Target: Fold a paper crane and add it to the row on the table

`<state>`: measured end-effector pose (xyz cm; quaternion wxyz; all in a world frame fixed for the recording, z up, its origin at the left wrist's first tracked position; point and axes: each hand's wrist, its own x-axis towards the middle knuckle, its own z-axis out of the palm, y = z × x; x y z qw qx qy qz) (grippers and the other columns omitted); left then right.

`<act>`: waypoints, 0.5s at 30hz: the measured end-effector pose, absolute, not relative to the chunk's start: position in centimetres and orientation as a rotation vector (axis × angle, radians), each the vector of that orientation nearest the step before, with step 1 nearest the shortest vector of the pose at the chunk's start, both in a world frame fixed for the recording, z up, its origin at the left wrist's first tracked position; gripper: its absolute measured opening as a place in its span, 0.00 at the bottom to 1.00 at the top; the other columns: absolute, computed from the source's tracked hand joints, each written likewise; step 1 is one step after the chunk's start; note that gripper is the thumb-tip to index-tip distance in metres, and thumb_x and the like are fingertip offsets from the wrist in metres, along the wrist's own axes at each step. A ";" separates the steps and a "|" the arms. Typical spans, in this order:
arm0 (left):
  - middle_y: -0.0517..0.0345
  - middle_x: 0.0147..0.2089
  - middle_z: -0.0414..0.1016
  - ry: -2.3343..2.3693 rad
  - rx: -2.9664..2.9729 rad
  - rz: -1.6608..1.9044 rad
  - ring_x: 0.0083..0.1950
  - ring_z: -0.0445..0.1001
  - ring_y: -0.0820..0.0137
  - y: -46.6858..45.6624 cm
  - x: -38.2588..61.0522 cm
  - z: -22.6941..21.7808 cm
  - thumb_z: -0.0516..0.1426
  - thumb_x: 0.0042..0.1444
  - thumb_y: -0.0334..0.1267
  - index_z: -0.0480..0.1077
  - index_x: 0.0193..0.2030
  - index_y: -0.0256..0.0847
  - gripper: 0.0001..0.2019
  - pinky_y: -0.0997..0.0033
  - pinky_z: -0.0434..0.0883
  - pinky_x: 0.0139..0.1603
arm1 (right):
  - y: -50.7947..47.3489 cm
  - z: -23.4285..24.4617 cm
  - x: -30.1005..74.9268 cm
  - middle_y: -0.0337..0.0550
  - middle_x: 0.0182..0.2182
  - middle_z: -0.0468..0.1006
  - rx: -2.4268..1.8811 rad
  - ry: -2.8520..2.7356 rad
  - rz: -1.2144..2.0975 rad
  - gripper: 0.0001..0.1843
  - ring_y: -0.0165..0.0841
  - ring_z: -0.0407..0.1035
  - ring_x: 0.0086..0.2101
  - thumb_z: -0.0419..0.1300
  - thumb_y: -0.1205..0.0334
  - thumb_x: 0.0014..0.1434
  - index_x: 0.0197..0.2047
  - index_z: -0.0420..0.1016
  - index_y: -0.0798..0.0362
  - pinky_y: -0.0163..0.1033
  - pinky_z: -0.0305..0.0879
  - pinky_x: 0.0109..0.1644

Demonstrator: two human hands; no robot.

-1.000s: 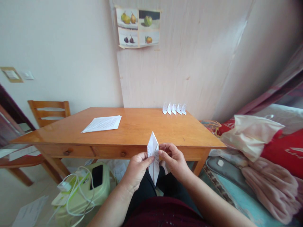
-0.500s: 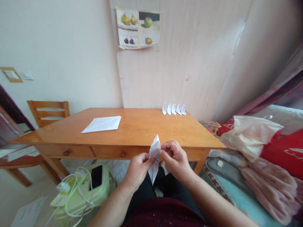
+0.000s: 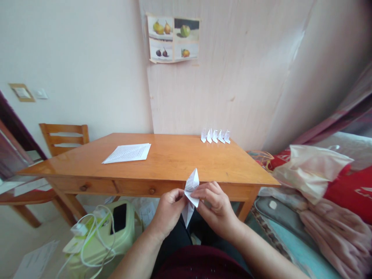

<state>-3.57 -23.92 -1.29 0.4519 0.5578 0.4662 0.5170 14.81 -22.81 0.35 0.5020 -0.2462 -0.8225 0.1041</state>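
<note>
While your left hand [image 3: 167, 211] pinches folded paper [image 3: 193, 181] near front edge of tabletop [image 3: 171, 159], grip of right hand [image 3: 216, 208] closed on its flap [image 3: 192, 199]; uneven pull could skew flap or tear paper.

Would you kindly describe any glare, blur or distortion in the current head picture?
Head view: pale sheen on left end of the table; print on the folded paper too soft to read; dark top right corner; edges look stretched.
</note>
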 end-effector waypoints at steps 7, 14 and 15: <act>0.57 0.31 0.78 1.121 1.297 1.297 0.33 0.70 0.69 -24.0 -3.4 -1.0 0.65 0.53 0.44 0.79 0.37 0.36 0.12 0.74 0.65 0.34 | -23.3 -0.1 14.8 0.46 0.44 0.77 -0.599 -2.031 0.127 0.17 0.40 0.70 0.44 0.60 0.72 0.62 0.51 0.77 0.46 0.47 0.69 0.47; 0.58 0.29 0.77 1.123 1.286 1.292 0.32 0.70 0.68 -24.3 -3.3 -0.4 0.66 0.52 0.44 0.79 0.37 0.35 0.13 0.73 0.65 0.33 | -23.5 -0.1 14.7 0.46 0.45 0.77 -0.599 -2.062 0.102 0.17 0.40 0.69 0.44 0.60 0.72 0.62 0.51 0.77 0.47 0.46 0.69 0.46; 0.57 0.29 0.77 1.123 1.284 1.290 0.33 0.70 0.68 -24.3 -3.3 -0.4 0.66 0.52 0.44 0.79 0.37 0.36 0.13 0.73 0.65 0.34 | -23.5 -0.1 14.7 0.46 0.45 0.77 -0.599 -2.060 0.101 0.17 0.40 0.69 0.44 0.60 0.71 0.62 0.51 0.77 0.47 0.46 0.69 0.46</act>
